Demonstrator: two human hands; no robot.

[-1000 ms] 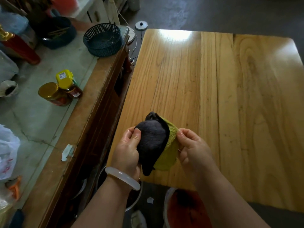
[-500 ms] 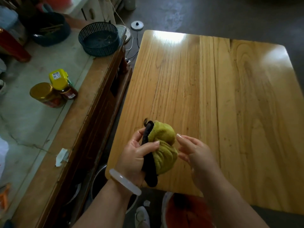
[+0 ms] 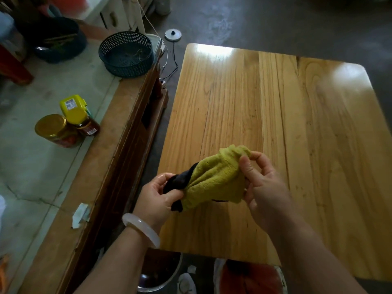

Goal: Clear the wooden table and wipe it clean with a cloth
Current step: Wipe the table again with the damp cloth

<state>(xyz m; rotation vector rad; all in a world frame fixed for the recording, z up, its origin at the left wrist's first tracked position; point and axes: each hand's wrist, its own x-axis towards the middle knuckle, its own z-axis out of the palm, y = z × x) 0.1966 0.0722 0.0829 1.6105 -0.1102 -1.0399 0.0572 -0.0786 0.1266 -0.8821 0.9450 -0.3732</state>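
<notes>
Cloth (image 3: 214, 177) olive-green w/ black side, bunched btwn both hands.

Cloth (image 3: 214, 183): above worktop (image 3: 297, 145) near edge, between both hands.
Left hand (image 3: 157, 200): cloth's left end.
Right hand (image 3: 263, 187): cloth's right end.

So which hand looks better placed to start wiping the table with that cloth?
Probably the right hand: it pinches the cloth over the table, with most bare wood on its side. The left hand grips near the table's left edge.
</notes>
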